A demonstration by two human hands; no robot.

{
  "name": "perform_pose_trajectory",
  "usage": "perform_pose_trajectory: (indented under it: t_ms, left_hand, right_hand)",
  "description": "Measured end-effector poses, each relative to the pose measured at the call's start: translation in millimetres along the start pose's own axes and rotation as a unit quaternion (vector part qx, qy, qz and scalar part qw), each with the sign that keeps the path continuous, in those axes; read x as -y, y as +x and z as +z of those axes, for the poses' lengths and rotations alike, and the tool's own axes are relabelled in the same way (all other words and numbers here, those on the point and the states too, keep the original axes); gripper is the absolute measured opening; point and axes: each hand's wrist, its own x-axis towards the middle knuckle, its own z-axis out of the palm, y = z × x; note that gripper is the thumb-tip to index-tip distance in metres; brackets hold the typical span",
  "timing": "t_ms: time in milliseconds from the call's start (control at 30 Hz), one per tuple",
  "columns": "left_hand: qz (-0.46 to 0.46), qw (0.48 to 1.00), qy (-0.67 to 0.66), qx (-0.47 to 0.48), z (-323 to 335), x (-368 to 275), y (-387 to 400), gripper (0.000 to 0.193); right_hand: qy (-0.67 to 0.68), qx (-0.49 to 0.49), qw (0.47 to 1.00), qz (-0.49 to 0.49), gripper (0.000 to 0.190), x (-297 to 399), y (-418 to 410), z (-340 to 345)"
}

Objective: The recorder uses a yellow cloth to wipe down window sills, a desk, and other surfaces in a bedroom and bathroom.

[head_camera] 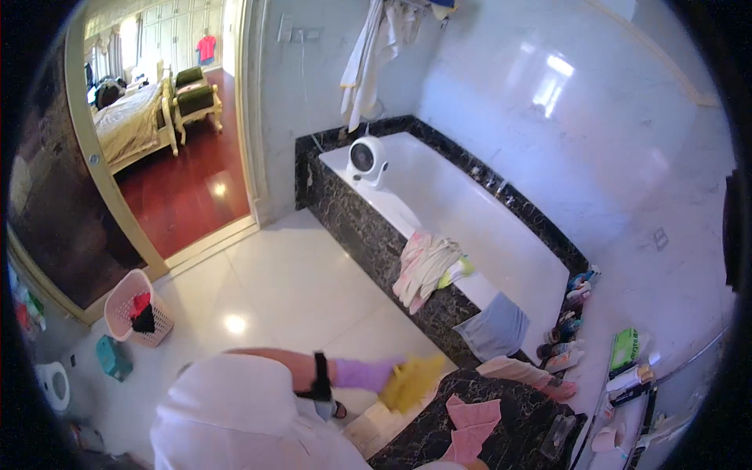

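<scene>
My left arm reaches across from my white shirt (229, 399), a black band (320, 376) round the forearm. A purple cuff (364, 373) covers the wrist. My left hand (411, 383) is a blurred yellow shape beyond it; whether this is a rubber glove or a cloth over the hand is unclear. It is over a pale surface (370, 426) beside the dark marble counter (517, 405). On the counter lies a crumpled pink cloth (474, 420). Only a sliver of my right hand (477, 465) shows at the bottom edge, beside that cloth; its fingers are hidden.
A white bathtub (470, 217) has a white fan (365, 161) on its rim. Crumpled clothes (429, 264) and a blue-grey cloth (496, 329) drape over its dark marble side. Several bottles (567, 355) line the corner. Leftward stand a pink laundry basket (126, 311) and teal stool (113, 357).
</scene>
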Motion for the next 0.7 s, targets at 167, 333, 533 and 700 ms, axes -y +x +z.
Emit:
perform_pose_trajectory:
  t_ms: [167,333,533,700]
  left_hand:
    - [0.119,0.942,0.179,-0.257,25,-84,-95,0.036]
    - [0.123,0.913,0.247,-0.301,-27,-122,-135,0.046]
    - [0.077,0.94,0.004,-0.332,-108,-196,-115,0.05]
    - [0.096,0.878,-0.051,-0.466,-149,-291,-161,0.045]
  right_hand:
    - [-0.002,-0.052,0.998,-0.02,0.038,0,17,2]
    - [0.0,-0.14,0.989,-0.048,0.039,4,19,12]
    - [0.009,-0.242,0.966,-0.09,0.04,3,10,47]
    - [0.043,-0.246,0.96,-0.125,0.04,-5,22,120]
